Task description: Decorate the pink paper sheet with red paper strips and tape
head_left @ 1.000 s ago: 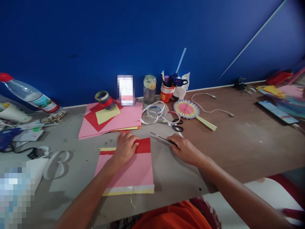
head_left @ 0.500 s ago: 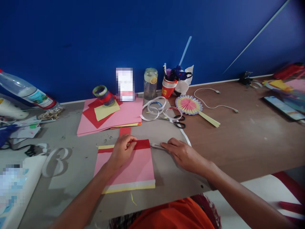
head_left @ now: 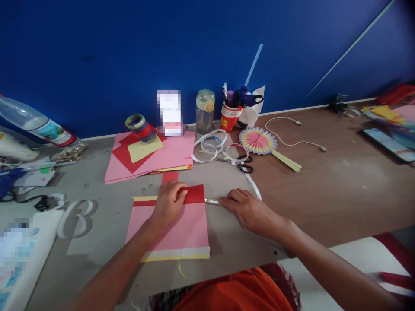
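A pink paper sheet [head_left: 181, 229] lies in front of me, with white and yellow bands along its near edge. Across its far edge runs a red paper strip [head_left: 195, 194]. My left hand [head_left: 169, 199] rests there, fingers curled and thumb against the red strip; the fingertips are partly hidden. In my right hand [head_left: 248, 209] is a slim white craft knife [head_left: 214, 201], held low over the table. Its tip meets the right edge of the red strip; whether it goes under a layer I cannot tell.
Behind the work lie pink sheets [head_left: 112, 166] with a tape roll [head_left: 141, 127] on top. White ribbon loops [head_left: 203, 159], black-handled scissors [head_left: 244, 168] and a paper rosette fan [head_left: 258, 141] are to the right. A jar [head_left: 205, 114] and a red cup [head_left: 229, 119] stand by the wall.
The knife has turned level and its tip now meets the red strip's right edge. That end of the strip stands slightly higher. My left hand has stayed nearly in place.
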A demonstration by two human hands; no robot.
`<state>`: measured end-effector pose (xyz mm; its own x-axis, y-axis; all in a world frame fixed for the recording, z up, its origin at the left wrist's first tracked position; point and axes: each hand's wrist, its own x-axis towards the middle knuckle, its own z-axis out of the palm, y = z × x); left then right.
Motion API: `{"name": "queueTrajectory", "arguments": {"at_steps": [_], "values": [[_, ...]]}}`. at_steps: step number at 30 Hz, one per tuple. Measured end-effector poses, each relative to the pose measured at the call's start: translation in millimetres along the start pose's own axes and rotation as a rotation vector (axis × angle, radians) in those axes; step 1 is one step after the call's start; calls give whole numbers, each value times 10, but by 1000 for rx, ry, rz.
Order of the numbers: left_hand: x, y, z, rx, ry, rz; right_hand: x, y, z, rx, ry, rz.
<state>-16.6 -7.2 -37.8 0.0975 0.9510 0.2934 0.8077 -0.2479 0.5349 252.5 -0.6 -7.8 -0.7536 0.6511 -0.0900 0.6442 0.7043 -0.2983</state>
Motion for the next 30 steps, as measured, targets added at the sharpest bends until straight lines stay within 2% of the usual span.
{"name": "queueTrajectory", "arguments": {"at_steps": [4, 6, 8, 10, 13, 16, 30], "values": [[-111, 83, -35, 98, 78, 140, -13, 19, 61, -2, 23, 1], [-182, 116, -58, 145, -2, 301, -17, 20, 84, 5, 28, 10], [-246, 122, -61, 188, -142, 468, -18, 13, 91, 6, 29, 17], [-293, 101, -38, 225, -269, 558, -20, 4, 91, 1, 23, 13], [-327, 50, 19, 246, -386, 543, -30, -1, 98, -13, 20, -8], [-335, 21, 59, 246, -442, 489, -47, 1, 126, -24, 36, -22], [-339, 48, 49, 204, -493, 380, -136, 30, 143, 67, 89, -48]]}}
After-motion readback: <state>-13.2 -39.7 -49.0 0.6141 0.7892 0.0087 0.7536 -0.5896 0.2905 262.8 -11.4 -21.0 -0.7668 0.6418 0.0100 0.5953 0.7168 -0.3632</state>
